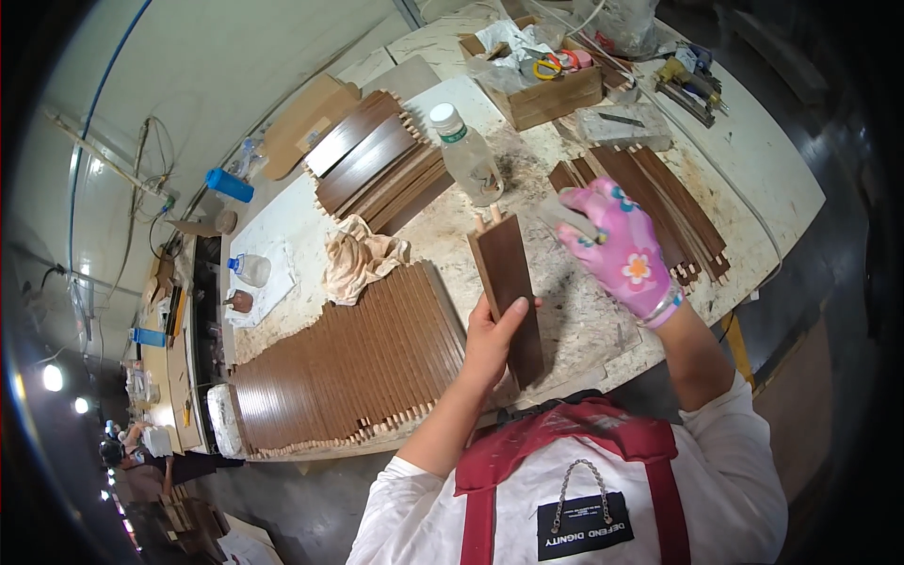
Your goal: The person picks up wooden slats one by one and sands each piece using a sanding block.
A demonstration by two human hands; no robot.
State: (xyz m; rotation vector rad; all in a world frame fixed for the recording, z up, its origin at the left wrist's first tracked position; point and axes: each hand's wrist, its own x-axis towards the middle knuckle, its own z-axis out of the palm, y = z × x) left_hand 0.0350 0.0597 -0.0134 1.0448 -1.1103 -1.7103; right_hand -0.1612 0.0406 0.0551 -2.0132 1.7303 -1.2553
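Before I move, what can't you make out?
All in the head view:
- Part of the left hand: hidden behind the board.
- What the pale thing is: blurred, partly covered by the right hand.
- Floor of the carton: behind its front wall.
- The far person's hold: too small, dim.

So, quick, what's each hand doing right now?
Left hand: closed, holding a brown wooden board.
Right hand: gloved, closed on a pale object, kind unclear.

Brown box [557, 104] (scissors [559, 65] inside), blue-capped bottle [250, 272]
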